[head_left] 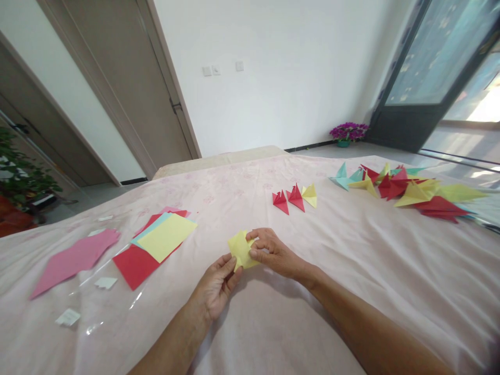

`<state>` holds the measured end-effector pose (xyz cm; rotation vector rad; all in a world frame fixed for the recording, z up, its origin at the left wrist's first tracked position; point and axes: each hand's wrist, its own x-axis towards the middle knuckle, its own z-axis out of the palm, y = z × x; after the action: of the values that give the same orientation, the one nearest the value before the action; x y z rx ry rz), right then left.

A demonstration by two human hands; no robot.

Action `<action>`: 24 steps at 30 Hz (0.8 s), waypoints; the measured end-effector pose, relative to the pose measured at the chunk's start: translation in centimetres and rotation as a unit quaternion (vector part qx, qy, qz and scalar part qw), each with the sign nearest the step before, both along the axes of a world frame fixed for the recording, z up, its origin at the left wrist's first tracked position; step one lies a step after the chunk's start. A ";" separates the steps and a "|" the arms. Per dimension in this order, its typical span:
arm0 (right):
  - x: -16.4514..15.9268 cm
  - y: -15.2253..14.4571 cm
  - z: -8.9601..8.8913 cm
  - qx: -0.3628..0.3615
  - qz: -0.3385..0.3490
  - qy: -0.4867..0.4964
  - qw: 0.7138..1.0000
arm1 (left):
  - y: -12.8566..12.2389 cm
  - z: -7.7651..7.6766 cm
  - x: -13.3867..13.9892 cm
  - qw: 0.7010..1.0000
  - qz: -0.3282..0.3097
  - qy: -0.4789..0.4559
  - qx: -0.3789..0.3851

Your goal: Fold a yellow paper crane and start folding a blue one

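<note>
A small folded piece of yellow origami paper (pixel 239 248) is held between my two hands, low over the cloth in front of me. My left hand (pixel 219 281) pinches its lower left corner between thumb and fingers. At its right side, my right hand (pixel 273 252) has thumb and fingertips closed on the edge. Just beyond the hands stand two red folded paper pieces (pixel 296 198) and a yellow folded piece (pixel 310 195) in a short row.
Sheets of yellow paper (pixel 167 235), red paper (pixel 135 265) and pink paper (pixel 76 258) lie at the left, near clear plastic and white scraps (pixel 105 283). A pile of folded paper cranes (pixel 414 192) covers the right rear of the pink tablecloth (pixel 242 338).
</note>
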<state>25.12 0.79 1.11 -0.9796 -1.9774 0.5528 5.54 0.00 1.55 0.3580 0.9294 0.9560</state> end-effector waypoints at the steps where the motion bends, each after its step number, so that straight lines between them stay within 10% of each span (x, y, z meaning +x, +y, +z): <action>1: 0.0 0.1 -0.1 -0.004 0.002 0.007 1.000 | 0.0 -0.1 0.0 1.000 0.003 -0.001 0.001; 24: -1.9 0.4 -0.7 -0.113 -0.032 0.155 0.981 | -0.5 -0.4 0.3 0.999 -0.003 -0.050 0.018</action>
<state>23.24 1.17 0.43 -1.0215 -1.6257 0.8530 5.81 -0.49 1.11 0.3391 0.8205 0.9772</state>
